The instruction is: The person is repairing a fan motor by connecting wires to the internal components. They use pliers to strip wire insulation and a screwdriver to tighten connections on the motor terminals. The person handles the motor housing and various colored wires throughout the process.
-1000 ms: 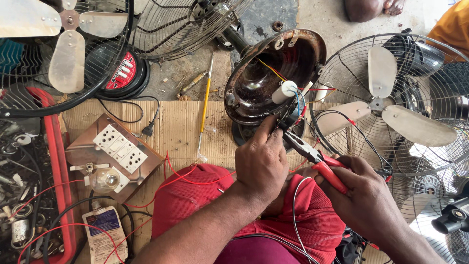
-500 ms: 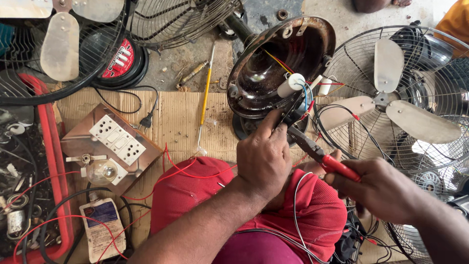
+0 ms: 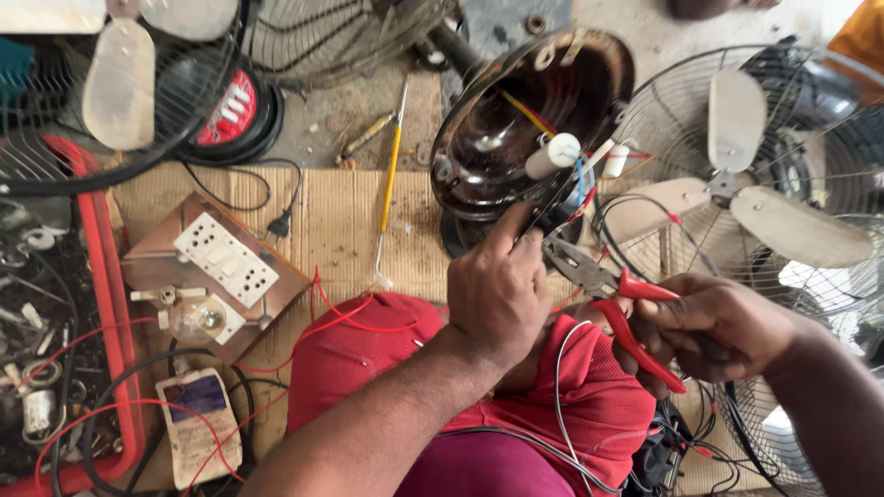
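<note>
The left hand (image 3: 497,294) pinches the thin wires (image 3: 562,198) at the dark fan motor housing (image 3: 529,120), fingers closed to steady them, while the right hand (image 3: 723,327) grips red-handled pliers (image 3: 608,294) (jaws nearly shut) just beside them, over the cardboard (image 3: 341,221).

Glossy dark metal fan housing (image 3: 516,120), matt corrugated cardboard (image 3: 341,221), red plastic-handled steel pliers (image 3: 612,304), red cloth (image 3: 368,359).

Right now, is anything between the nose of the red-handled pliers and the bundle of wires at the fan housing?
Nothing visible: the pliers in the right hand point at the wires, and the left hand beside them leaves the gap open.
</note>
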